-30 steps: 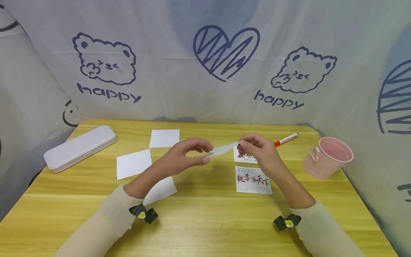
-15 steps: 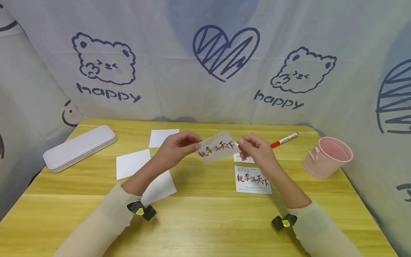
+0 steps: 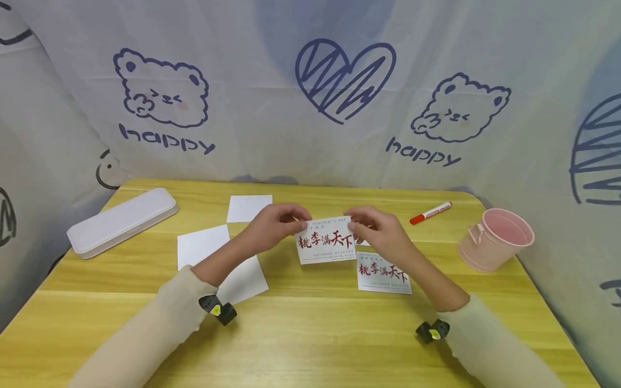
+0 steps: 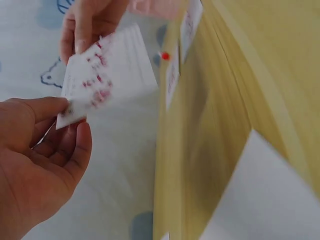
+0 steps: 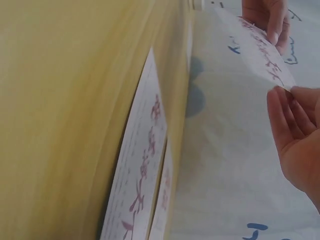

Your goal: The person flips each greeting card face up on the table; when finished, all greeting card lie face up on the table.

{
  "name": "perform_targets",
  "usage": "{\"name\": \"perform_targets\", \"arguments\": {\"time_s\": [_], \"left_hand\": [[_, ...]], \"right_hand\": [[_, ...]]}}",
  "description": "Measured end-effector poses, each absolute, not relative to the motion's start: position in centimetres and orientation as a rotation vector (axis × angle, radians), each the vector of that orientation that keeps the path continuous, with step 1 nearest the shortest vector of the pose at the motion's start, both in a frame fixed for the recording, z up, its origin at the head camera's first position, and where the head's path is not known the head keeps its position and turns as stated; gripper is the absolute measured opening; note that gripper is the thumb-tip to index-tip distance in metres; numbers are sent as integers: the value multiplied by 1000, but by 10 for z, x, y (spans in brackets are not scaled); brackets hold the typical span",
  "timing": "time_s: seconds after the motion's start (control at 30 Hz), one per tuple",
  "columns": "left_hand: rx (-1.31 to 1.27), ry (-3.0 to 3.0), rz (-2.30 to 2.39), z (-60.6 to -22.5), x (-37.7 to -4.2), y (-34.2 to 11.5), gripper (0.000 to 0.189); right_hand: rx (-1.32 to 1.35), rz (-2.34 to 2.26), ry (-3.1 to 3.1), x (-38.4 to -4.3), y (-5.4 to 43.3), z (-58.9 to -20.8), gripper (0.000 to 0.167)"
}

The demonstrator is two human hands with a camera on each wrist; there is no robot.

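A white card [image 3: 326, 249] printed with red Chinese characters is held up over the middle of the table, its printed face toward me. My left hand [image 3: 276, 226] pinches its upper left corner between thumb and fingers. At the upper right corner, my right hand [image 3: 380, 231] pinches it the same way. In the left wrist view the card [image 4: 112, 75] stands tilted between both hands. A matching printed card [image 3: 383, 274] lies on the table below my right hand, and another behind it is mostly hidden by that hand.
Several blank white cards [image 3: 201, 245] lie on the table [image 3: 310, 334] at the left. A long white case [image 3: 122, 222] is at the back left. To the right are a red-and-white marker [image 3: 430, 213] and a pink bucket [image 3: 495, 240]. A printed curtain [image 3: 262, 134] hangs behind.
The held card has turned from nearly edge-on to facing me, printed side showing upright. My left hand has shifted its grip to the upper left corner, and my right hand to the upper right.
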State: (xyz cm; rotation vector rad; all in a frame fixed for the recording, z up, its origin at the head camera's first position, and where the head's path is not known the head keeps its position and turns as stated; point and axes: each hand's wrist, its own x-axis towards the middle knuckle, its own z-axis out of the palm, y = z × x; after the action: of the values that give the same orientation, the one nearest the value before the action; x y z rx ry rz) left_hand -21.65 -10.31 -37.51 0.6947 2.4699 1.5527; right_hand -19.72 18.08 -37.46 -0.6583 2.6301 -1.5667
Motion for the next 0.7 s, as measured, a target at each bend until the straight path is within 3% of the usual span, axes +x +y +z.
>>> {"name": "perform_targets", "arguments": {"time_s": [0.33,0.7], "left_hand": [[650,2486,1409,-384,-248,-105,19],[628,2579,1209,-391,-287,-90,22]], "right_hand": [[-528,-1565,2628,-224,185,-387,32],[-332,-1272,2722,-266,181,-400,26]]}}
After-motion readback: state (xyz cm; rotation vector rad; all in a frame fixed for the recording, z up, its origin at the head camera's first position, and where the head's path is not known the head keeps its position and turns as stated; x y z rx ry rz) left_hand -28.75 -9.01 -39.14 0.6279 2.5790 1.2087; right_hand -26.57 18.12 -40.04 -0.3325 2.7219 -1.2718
